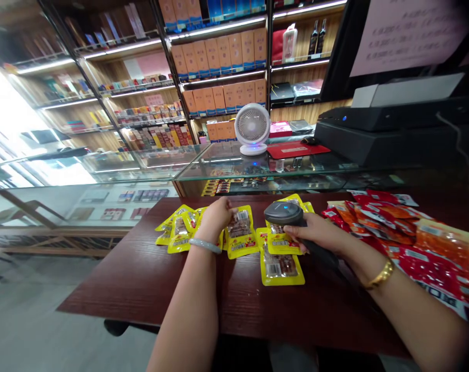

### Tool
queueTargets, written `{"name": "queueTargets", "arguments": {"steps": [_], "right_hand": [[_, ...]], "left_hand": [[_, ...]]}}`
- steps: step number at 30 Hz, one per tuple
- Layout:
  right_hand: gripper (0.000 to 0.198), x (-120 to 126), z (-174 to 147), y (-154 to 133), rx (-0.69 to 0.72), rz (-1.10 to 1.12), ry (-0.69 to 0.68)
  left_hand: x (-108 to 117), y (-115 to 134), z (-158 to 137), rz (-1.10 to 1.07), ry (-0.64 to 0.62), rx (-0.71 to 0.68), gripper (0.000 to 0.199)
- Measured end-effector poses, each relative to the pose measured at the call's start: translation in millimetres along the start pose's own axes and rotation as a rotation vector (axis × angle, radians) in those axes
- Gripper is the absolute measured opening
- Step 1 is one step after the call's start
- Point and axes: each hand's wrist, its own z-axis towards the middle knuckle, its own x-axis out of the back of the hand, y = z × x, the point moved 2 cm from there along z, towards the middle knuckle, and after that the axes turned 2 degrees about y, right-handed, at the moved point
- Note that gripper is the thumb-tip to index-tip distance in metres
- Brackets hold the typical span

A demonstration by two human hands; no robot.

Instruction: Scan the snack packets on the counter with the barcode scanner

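Note:
My right hand (310,233) is wrapped around the handle of a black barcode scanner (284,211), its head pointing left above a small group of yellow snack packets. Under it, one yellow packet overlaps a lower yellow packet (281,268) with a barcode face up. My left hand (216,216) is closed, its fingertips curled at the upper left edge of a yellow snack packet (240,237), which also has a barcode facing up. Left of that hand, several more yellow packets (180,232) lie in a loose overlapping pile, partly hidden behind my wrist.
Red and orange packets (424,248) are heaped on the right of the dark wooden table (141,279). Behind it stands a glass counter (219,168) with a white fan (252,126), a red mat (296,150) and a black machine (385,132). Stocked shelves line the wall.

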Motion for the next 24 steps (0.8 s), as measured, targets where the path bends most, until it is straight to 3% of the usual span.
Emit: {"name": "queueTargets", "arguments": {"steps": [3,8,16,24], "right_hand": [[0.040,1,-2,-3,0.009,0.021,0.003],[0.039,2,-5,-6,0.011,0.003,0.010],[0.041,-4,-6,-7,0.044,0.028,-0.043],[0.040,-3,-7,-7,0.055,0.086,-0.080]], "left_hand": [[6,-2,2,-0.228,0.073,0.007,0.018],[10,8,-1,-0.409,0.129,-0.019,0.026],[0,33,-12,-0.414,0.105,-0.094,0.027],[9,26,-10,-0.496,0.195,-0.025,0.031]]}}
